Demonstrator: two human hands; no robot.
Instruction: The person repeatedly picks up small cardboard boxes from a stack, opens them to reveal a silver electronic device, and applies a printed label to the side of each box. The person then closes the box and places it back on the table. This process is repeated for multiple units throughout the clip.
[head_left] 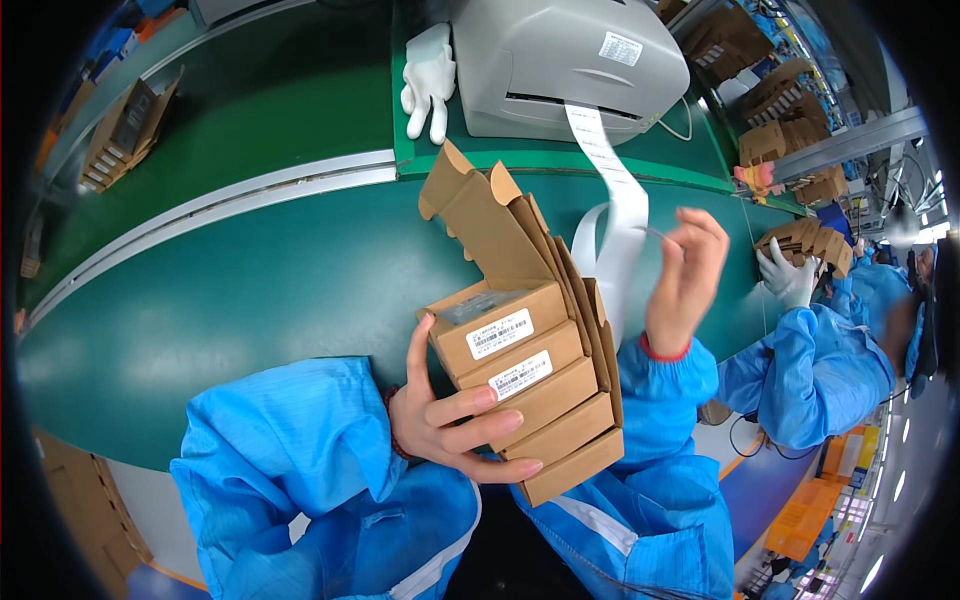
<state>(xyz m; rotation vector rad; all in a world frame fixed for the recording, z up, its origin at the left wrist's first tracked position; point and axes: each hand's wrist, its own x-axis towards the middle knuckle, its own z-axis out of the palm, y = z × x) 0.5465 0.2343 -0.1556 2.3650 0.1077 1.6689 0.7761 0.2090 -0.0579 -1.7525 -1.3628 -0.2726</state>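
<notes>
My left hand [450, 425] is wrapped round a slanted stack of small brown cardboard boxes [560, 410], fingers across their front ends. White printed labels [500, 334] sit on the front ends of the nearest two boxes; the lower ones show bare cardboard. The top box has its flap lid [490, 225] raised, and something in a clear bag shows inside. My right hand [690, 270], somewhat blurred, is raised right of the stack. Its thumb and fingertips come together on a thin pale edge, seemingly a label, beside the white label strip [622, 190].
A grey label printer [570, 65] feeds out the hanging strip. Beside it lies a white glove [429, 80]. More cardboard boxes [125, 130] stand at far left on the green table [200, 290]. At right, a co-worker in blue [820, 370] handles boxes with a gloved hand.
</notes>
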